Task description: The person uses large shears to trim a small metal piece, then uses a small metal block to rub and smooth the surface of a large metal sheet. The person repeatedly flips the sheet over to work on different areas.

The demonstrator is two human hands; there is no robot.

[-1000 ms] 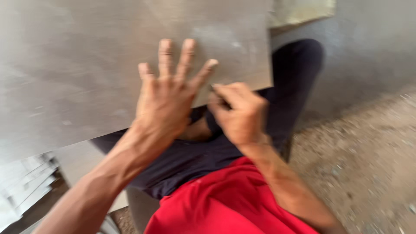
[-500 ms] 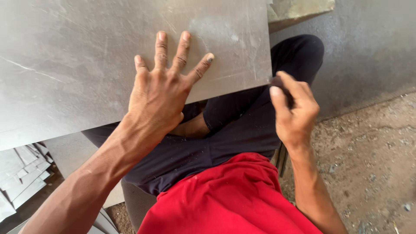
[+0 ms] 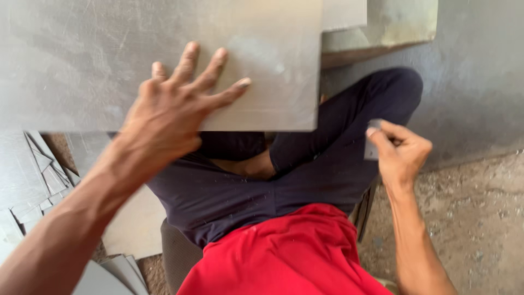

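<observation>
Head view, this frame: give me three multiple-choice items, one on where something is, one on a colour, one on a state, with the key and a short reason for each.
1. Where does the left hand rest?
A. Flat on the grey sheet
B. On the ground
C. On the red shirt

2. What colour is the shirt at the bottom of the picture?
A. White
B. Red
C. Green

3. What state is the right hand in?
A. Spread open and empty
B. Pressed flat on the sheet
C. Closed around a small grey object, off to the side of the sheet

Key: 1 A, the fingers lie spread on the sheet near its lower edge. 2 B, the cloth is plainly red above the dark trousers. 3 C, the fingers curl around a small piece, apart from the sheet, over the knee.
</observation>
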